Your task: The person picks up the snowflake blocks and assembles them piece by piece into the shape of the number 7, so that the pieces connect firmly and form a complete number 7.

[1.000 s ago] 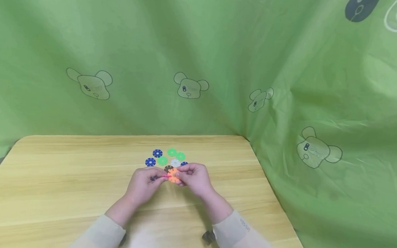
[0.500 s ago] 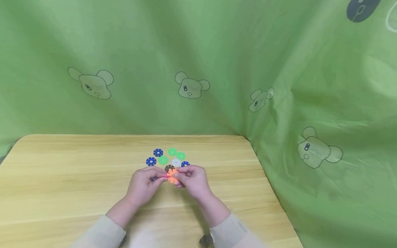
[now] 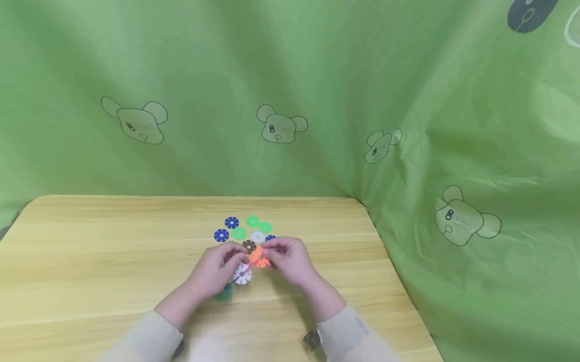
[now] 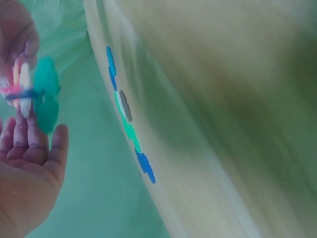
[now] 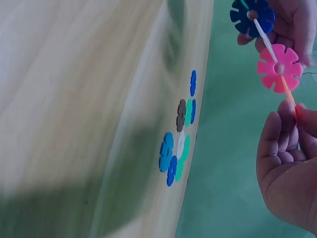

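The chain is up off the table, nearer the person than the brown disc. Probably light, stiff, slickish plastic that might pop apart; pinch it flat-on. Right hand pinches the orange disc; left hand's fingers look loose, contact unclear.

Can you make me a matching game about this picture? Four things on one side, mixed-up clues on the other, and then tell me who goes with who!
Things:
1. Brown disc
2. Orange disc
3. Pink disc
4. Curtain

Clues:
A. Joined between a white disc and the orange disc
B. Green, with animal faces drawn on it
C. Lying on the table
D. Pinched by the right hand

Right pairs: 1-C, 2-D, 3-A, 4-B.
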`<control>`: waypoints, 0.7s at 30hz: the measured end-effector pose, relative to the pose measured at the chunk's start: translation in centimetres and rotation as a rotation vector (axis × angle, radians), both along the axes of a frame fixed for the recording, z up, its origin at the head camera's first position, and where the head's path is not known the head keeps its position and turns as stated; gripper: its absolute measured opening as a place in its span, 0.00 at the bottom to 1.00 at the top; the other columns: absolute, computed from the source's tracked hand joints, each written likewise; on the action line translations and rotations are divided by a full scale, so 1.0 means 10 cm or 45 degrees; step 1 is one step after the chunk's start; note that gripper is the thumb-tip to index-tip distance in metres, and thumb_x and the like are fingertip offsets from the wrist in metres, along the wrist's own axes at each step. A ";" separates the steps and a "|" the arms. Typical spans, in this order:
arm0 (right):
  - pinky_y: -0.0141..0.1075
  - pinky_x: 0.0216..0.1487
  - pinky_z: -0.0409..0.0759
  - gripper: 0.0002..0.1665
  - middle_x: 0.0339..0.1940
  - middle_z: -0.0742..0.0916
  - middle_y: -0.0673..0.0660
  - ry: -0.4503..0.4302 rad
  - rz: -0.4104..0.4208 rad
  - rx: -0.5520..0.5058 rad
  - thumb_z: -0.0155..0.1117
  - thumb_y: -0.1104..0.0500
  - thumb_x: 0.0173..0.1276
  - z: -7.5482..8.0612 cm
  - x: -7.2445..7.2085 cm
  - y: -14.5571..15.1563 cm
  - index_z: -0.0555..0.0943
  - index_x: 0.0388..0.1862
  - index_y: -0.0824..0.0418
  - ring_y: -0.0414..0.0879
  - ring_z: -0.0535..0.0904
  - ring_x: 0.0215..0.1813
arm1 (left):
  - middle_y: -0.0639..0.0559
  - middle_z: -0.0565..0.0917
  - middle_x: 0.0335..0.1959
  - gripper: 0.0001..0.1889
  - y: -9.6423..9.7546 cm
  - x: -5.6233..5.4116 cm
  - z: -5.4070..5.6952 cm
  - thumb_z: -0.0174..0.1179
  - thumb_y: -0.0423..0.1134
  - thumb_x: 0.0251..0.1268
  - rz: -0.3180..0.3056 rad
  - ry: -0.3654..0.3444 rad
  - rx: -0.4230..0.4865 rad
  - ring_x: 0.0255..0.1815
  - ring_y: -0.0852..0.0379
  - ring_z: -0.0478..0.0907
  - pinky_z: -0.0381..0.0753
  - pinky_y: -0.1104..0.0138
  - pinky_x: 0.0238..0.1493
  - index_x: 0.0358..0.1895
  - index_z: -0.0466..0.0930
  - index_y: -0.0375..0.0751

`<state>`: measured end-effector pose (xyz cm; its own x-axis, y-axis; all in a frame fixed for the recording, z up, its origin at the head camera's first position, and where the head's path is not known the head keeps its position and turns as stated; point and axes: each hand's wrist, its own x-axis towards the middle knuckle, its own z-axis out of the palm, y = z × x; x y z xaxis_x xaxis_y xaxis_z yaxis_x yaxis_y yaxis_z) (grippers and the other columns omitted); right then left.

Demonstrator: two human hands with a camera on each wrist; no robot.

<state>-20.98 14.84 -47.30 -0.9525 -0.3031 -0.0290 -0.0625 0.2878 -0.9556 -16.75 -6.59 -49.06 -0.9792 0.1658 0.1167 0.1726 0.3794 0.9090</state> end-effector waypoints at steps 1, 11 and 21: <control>0.37 0.39 0.91 0.10 0.38 0.91 0.59 0.005 0.016 -0.002 0.67 0.74 0.70 0.01 -0.01 0.00 0.86 0.49 0.73 0.42 0.86 0.33 | 0.58 0.89 0.40 0.08 0.00 -0.01 0.01 0.62 0.33 0.78 0.003 -0.011 0.005 0.41 0.61 0.85 0.88 0.65 0.49 0.52 0.86 0.40; 0.33 0.38 0.89 0.08 0.33 0.90 0.57 0.029 0.185 0.011 0.69 0.72 0.70 0.08 -0.01 -0.05 0.83 0.46 0.73 0.43 0.85 0.32 | 0.52 0.89 0.38 0.16 0.03 -0.03 -0.01 0.71 0.28 0.66 -0.088 0.006 0.108 0.37 0.58 0.85 0.88 0.69 0.40 0.56 0.87 0.36; 0.49 0.44 0.91 0.12 0.40 0.90 0.66 0.043 0.041 0.005 0.68 0.69 0.73 0.08 -0.12 0.03 0.81 0.51 0.74 0.46 0.87 0.33 | 0.46 0.91 0.40 0.13 0.01 0.00 -0.05 0.68 0.26 0.69 0.004 0.017 0.237 0.35 0.57 0.87 0.89 0.67 0.37 0.54 0.89 0.36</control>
<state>-22.20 15.10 -46.52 -0.9427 -0.3337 0.0020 -0.1042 0.2887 -0.9517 -16.75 -6.48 -49.56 -0.9779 0.1371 0.1580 0.1841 0.2054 0.9612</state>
